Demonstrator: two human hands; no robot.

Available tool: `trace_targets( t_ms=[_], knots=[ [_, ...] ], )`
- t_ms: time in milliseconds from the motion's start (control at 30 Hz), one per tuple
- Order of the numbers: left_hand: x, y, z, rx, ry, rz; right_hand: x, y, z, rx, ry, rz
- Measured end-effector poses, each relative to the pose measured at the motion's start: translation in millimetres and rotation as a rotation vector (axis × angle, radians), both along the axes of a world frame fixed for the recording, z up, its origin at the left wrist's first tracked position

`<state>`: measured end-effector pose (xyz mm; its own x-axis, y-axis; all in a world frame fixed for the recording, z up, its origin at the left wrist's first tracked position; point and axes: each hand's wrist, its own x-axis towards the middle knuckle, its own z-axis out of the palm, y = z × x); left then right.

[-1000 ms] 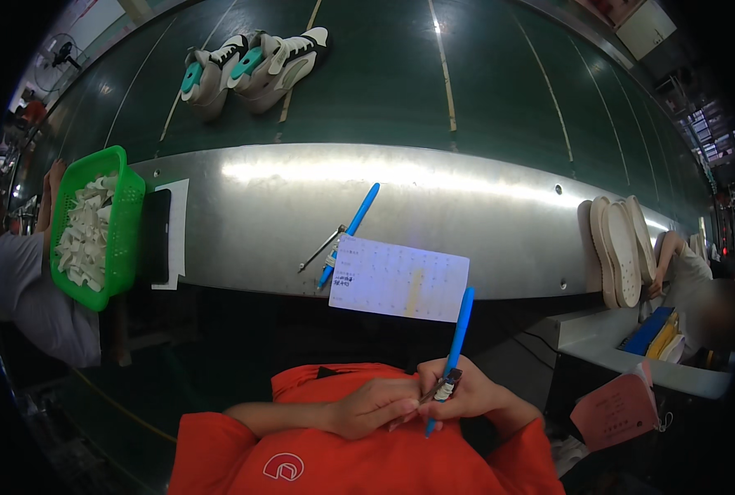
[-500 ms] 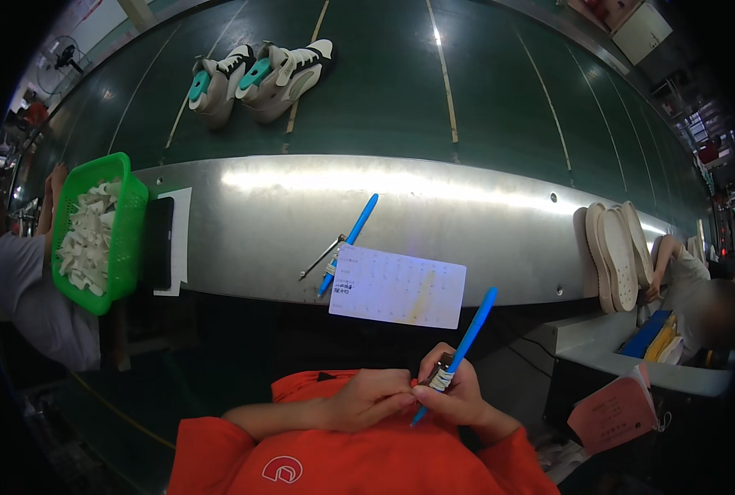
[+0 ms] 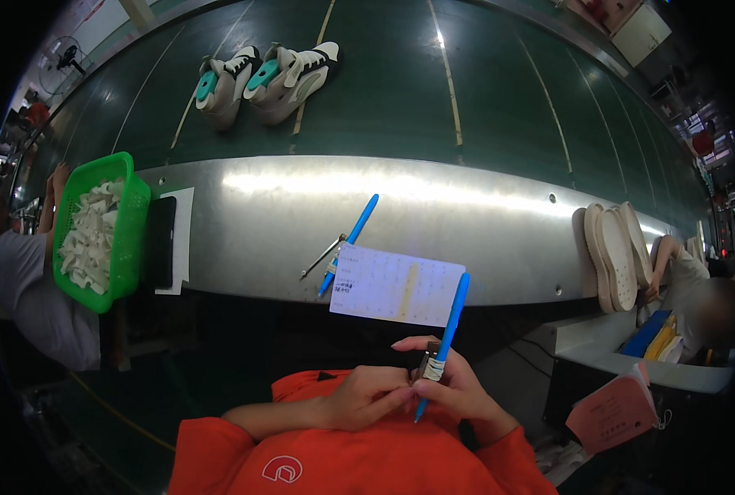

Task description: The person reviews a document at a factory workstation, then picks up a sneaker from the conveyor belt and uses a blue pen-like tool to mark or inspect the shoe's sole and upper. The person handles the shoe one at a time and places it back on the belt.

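In front of my red shirt, my right hand (image 3: 458, 386) grips a blue pen (image 3: 452, 322) with a small metal tool (image 3: 425, 363) bound to it by a white wrap. Its forefinger stretches out past the tool, and the thumb presses near the wrap. My left hand (image 3: 369, 398) is closed, thumb and forefinger meeting beside the right thumb; whatever they pinch is hidden. Beyond the hands, a printed white card (image 3: 392, 285) lies at the metal ledge's near edge. It partly covers a second blue pen (image 3: 362, 219), which has a thin metal tool (image 3: 322, 256) beside it.
A green basket (image 3: 127, 239) of white pieces stands left, beside a dark flat device (image 3: 161, 243). Pale soles (image 3: 611, 256) rest at the ledge's right end. Two sneakers (image 3: 293, 82) sit on the green belt (image 3: 384, 107). Other people (image 3: 33, 289) are at both sides.
The pen in my right hand has swung more upright and shifted left, its top now over the card's edge. My right forefinger has straightened. The sneakers have moved slightly right.
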<state>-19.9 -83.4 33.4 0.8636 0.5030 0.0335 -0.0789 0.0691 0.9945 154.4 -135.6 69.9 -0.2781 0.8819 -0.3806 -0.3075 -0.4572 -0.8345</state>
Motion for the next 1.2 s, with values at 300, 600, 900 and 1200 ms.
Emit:
trace_targets(
  t_ms=[300, 600, 900, 1200],
  knots=[
    [-5.5, 2.1, -5.8, 0.059, -0.098, 0.038, 3.1, -3.9, -11.0, 0.031, 0.19, -0.059],
    [-9.1, 4.3, 2.6, -0.165, -0.154, 0.115, -2.3, -15.5, -30.9, 0.314, 0.052, -0.372],
    [-17.9, 6.2, -15.8, -0.04, -0.127, 0.112, -8.2, -13.0, -32.3, 0.405, 0.098, -0.495],
    [5.5, 41.1, -97.0, -0.881, 0.32, -0.07, -6.3, -0.7, -38.7, 0.399, -0.092, -0.688]
  ],
)
